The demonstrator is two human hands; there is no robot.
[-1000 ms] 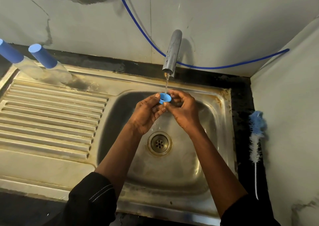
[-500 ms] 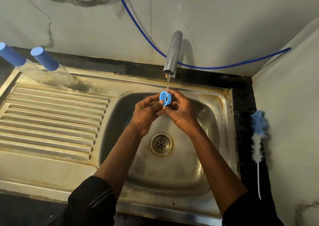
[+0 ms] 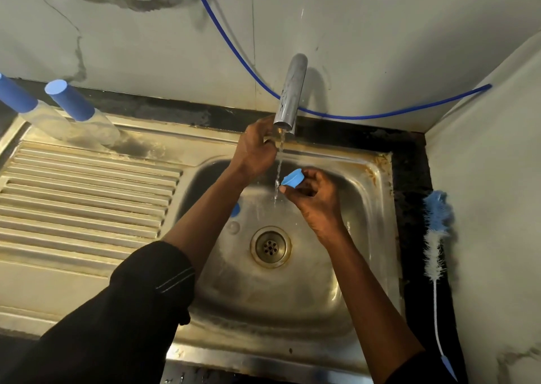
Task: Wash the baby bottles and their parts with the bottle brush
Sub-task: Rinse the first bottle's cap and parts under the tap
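Nearest us, our dark sleeve [image 3: 131,310] crosses the front rim of the steel sink [image 3: 263,363], and the drain [image 3: 270,246] sits in the middle of the basin. A small blue piece [image 3: 235,209] lies on the basin floor, partly hidden behind our left forearm. Above the drain, our right hand [image 3: 317,199] pinches a blue cap [image 3: 292,177] between thumb and curled fingers, just beside the thin stream of water [image 3: 278,175]. Farther back, our left hand [image 3: 256,149] reaches up to the mouth of the tap [image 3: 291,90]; we cannot tell whether it grips it. The bottle brush [image 3: 436,237] lies on the dark counter to the right, against the wall. At the far left, two bottles [image 3: 85,120] with blue tops stand at the back of the draining board [image 3: 87,196]. A blue hose [image 3: 380,114] runs along the wall behind.
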